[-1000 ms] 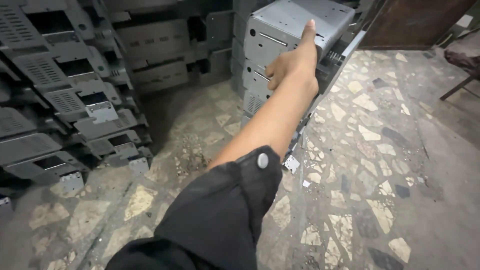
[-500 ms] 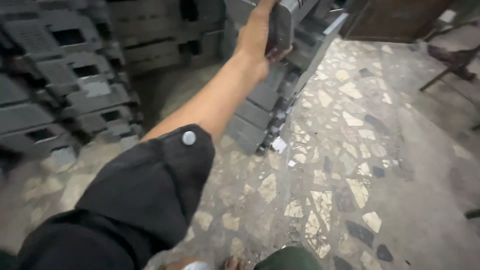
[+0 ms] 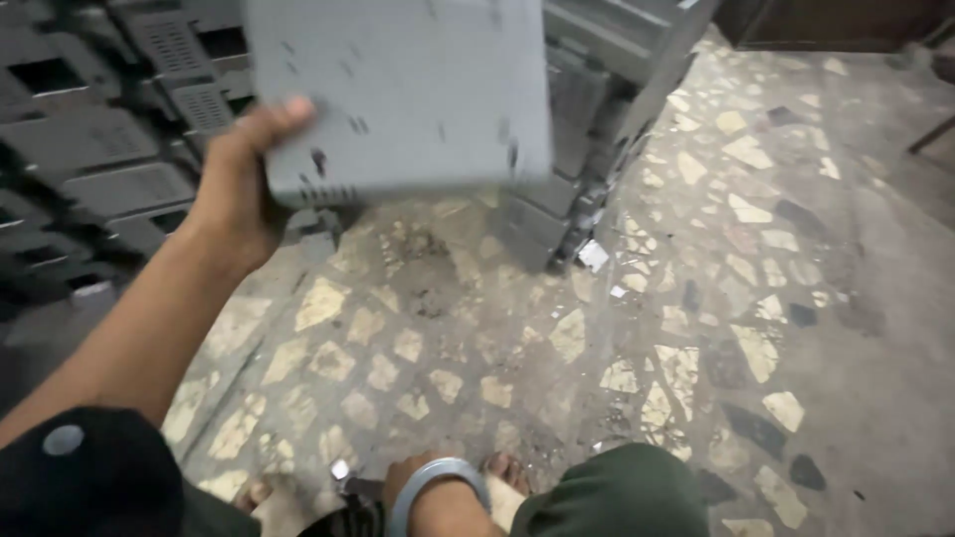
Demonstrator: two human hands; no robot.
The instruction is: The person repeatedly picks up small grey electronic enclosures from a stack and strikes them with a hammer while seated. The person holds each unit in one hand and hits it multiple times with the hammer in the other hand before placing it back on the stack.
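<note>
My left hand (image 3: 234,194) grips the lower left edge of a flat grey metal case (image 3: 398,94), thumb on its front face, and holds it up in front of me. The case has small slots and holes and is blurred. My left arm in a black sleeve comes in from the lower left. Only the wrist and back of my right hand (image 3: 413,482) show at the bottom edge, with a metal bangle (image 3: 438,477) on the wrist. A small dark tool-like thing (image 3: 348,492) lies against it; whether the hand grips it is unclear.
Stacks of grey metal cases stand at the left (image 3: 99,159) and at the top centre right (image 3: 597,119). The floor (image 3: 756,298) is stone-chip mosaic with bits of debris. My green-trousered knee (image 3: 617,492) and bare toes (image 3: 507,467) are at the bottom.
My left hand reached to the top case of the middle stack, took hold of it and has pulled it off towards me. The view has tilted downwards.
</note>
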